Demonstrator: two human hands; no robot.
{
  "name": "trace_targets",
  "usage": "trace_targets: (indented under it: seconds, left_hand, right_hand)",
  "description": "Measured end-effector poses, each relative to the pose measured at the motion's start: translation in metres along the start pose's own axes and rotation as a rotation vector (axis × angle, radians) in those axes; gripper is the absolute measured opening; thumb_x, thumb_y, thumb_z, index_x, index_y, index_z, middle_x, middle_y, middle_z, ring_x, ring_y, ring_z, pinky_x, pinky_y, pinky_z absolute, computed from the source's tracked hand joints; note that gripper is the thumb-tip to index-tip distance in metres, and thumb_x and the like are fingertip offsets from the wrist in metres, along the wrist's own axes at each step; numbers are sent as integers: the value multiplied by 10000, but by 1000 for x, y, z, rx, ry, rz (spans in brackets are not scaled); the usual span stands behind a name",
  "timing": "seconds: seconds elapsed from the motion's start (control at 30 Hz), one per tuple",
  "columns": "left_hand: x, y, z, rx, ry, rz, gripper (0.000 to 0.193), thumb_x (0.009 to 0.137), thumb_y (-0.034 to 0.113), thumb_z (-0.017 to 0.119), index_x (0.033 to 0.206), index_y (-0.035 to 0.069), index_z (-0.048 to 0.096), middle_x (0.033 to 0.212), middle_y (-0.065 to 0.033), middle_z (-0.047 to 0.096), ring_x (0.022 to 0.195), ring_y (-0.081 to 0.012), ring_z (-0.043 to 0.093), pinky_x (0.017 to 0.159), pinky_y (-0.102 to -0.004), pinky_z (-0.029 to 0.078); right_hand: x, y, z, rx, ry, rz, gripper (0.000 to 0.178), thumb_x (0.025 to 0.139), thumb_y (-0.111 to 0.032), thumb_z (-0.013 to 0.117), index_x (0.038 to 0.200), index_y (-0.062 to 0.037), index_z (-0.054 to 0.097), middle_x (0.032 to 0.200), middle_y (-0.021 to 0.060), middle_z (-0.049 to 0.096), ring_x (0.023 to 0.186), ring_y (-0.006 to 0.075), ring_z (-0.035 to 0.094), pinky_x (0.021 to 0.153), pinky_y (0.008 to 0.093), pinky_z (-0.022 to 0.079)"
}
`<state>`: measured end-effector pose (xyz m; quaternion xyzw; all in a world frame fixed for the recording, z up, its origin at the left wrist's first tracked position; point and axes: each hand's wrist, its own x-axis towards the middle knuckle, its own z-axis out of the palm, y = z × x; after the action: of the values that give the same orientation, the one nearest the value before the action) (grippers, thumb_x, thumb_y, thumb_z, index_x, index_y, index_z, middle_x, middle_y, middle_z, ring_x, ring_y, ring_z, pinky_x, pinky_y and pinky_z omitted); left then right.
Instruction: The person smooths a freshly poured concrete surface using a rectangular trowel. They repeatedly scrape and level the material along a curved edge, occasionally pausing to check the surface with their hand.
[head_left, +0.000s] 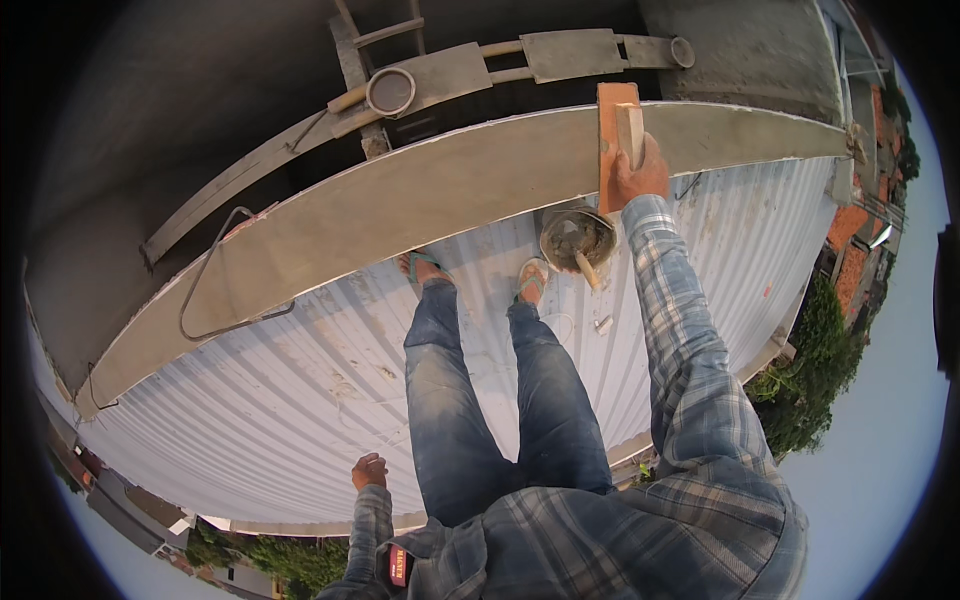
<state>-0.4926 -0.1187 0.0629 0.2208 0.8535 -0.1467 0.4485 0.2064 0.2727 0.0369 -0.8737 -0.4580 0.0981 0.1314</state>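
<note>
My right hand is wrapped round the pale handle of an orange plastering float. The float lies across the smooth grey top of a wall, its long side running from the far edge to the near one. Just below that hand stands a bucket of grey mortar, and a trowel's wooden handle sticks out over its rim. My left hand hangs low beside my left leg, fingers curled in and nothing visible in them.
I stand in sandals on a white corrugated roof. A bent metal bar hooks over the wall at the left. Beyond the wall runs a plank scaffold above a dark drop, with a round container on it.
</note>
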Motion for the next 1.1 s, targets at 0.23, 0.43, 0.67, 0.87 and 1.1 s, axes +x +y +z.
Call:
trace_targets:
  seconds: [0.23,0.43,0.67,0.87,1.1]
  left_hand:
    - [-26,32,2,336,-126,414,259,826,232,761,994,35,756,773,-114,757,726,-245,744,687,-368,611]
    - [-52,95,-17,64,-270,-83,556,987,511,576,1048,-17,739,801,-152,750,680,-256,721,605,-390,583]
    - [-106,120,29,184,-443,-351,820,1037,641,374,1246,-107,635,1141,-209,718,958,-252,713,749,-374,589]
    - [-134,138,61,18,-439,-306,830,1032,648,380,1273,-111,613,1182,-210,699,1002,-259,698,790,-373,579]
    - [-147,153,97,-23,-471,-301,844,1026,657,387,1304,-115,587,1230,-210,678,1054,-266,680,837,-372,567]
  right_hand:
    - [-72,-117,53,116,-188,-214,550,873,-282,701,1367,-77,568,1238,185,644,1109,366,618,996,473,509]
    - [5,8,-6,95,12,-57,513,861,-178,695,1340,-57,556,1306,161,617,1152,394,596,1027,461,494]
    - [-106,-127,60,278,-374,-318,577,848,-245,723,1387,-112,565,1445,67,539,1233,312,551,1043,437,494]
    - [-28,-3,15,306,-18,-357,467,821,-111,694,1269,-25,598,1314,169,600,1192,369,572,1042,461,478]
    - [-69,-61,33,301,-281,-271,505,836,-176,681,1308,-31,578,1352,145,559,1189,378,568,1015,450,503]
